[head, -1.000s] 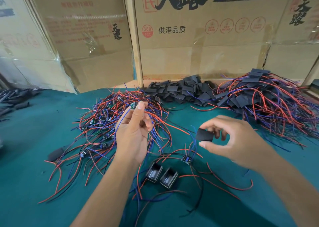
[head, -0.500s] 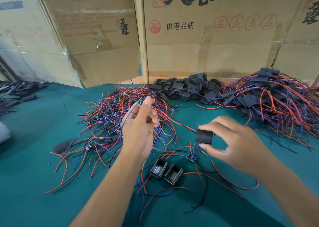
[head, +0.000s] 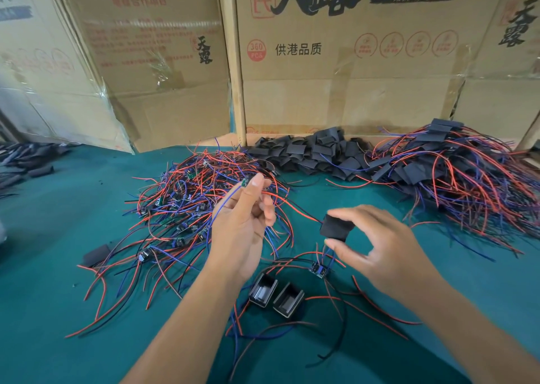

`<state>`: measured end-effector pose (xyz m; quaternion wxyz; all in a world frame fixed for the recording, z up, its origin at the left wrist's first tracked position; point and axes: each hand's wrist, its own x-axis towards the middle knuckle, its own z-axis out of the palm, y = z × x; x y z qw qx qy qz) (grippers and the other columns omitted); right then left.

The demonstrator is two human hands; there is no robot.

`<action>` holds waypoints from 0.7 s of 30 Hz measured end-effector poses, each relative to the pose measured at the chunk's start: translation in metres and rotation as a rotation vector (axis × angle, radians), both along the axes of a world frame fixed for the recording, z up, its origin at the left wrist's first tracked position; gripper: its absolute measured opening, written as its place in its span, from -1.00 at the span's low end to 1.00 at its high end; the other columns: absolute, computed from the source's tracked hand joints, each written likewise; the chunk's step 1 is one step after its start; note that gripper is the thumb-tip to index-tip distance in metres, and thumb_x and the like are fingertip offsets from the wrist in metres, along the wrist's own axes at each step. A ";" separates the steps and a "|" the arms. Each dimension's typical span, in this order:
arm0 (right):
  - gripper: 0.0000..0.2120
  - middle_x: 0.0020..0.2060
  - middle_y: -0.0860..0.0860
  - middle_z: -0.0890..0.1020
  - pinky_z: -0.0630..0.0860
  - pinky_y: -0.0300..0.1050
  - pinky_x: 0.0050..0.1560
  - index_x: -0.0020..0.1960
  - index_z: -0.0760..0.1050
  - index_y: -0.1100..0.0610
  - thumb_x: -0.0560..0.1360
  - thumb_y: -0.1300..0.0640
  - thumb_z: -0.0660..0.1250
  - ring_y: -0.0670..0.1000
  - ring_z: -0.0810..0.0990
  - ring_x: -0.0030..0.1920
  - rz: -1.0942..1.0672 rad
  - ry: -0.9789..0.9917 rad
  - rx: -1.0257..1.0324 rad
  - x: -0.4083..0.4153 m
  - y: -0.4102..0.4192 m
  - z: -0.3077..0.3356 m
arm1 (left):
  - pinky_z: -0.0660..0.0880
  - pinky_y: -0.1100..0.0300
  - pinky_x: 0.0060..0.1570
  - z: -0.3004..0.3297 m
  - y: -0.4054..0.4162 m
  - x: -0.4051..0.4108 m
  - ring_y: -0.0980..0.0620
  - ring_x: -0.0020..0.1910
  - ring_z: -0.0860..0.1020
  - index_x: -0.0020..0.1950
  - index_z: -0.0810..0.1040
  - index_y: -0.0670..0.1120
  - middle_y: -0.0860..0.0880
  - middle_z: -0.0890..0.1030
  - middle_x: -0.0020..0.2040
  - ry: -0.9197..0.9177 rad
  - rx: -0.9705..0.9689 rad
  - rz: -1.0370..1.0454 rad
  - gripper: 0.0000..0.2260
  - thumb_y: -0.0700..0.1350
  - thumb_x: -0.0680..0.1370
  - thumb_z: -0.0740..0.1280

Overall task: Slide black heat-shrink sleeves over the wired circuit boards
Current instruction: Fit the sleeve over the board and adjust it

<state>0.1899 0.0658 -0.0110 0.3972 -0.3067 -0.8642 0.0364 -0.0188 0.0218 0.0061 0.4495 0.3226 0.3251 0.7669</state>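
Since a second ago red wire (head: 295, 206) reaches sleeve (head: 334, 228) pinched in right hand (head: 377, 246), left hand (head: 239, 228) pinching board (head: 244, 182) above loose pile (head: 187, 208); sleeved heap (head: 455, 161) right, many boards left.

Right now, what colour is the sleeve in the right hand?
Black, matte and plain. The sleeve pinched in the right hand shows best in the head view.
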 end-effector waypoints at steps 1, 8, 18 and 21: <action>-0.69 -0.08 -0.08 0.64 0.42 -0.11 0.05 0.12 0.58 0.11 0.44 0.00 0.39 -0.05 0.53 -0.05 -0.021 0.001 0.024 -0.001 0.000 0.000 | 0.38 0.30 -0.43 -0.002 0.000 0.003 0.08 -0.46 0.41 -0.19 0.71 -0.07 -0.01 0.50 -0.38 0.015 -0.017 -0.021 -0.83 -0.01 0.47 0.40; -0.68 -0.06 -0.04 0.69 0.35 -0.06 0.12 0.14 0.60 0.16 0.44 0.03 0.40 -0.04 0.50 -0.05 -0.064 -0.069 0.097 -0.003 0.000 0.002 | 0.40 0.25 -0.39 -0.014 -0.001 0.022 0.04 -0.42 0.43 -0.10 0.69 -0.18 -0.08 0.54 -0.32 0.142 -0.089 -0.150 -0.79 -0.03 0.45 0.46; -0.66 0.04 -0.03 0.60 0.50 -0.02 -0.04 0.26 0.50 0.10 0.51 0.04 0.34 0.04 0.59 -0.01 0.028 0.073 -0.122 -0.011 -0.014 0.001 | 0.28 0.23 -0.35 -0.019 -0.003 0.038 0.06 -0.38 0.33 -0.05 0.69 -0.20 -0.07 0.41 -0.30 0.270 -0.175 -0.197 -0.71 0.02 0.41 0.52; -0.67 0.06 -0.09 0.57 0.50 -0.03 -0.04 0.27 0.45 0.03 0.52 0.04 0.33 0.01 0.58 -0.01 0.030 0.095 -0.130 -0.011 -0.013 0.001 | 0.31 0.21 -0.37 -0.017 -0.003 0.039 0.06 -0.38 0.37 -0.02 0.73 -0.13 -0.02 0.46 -0.30 0.217 -0.174 -0.224 -0.73 0.03 0.45 0.43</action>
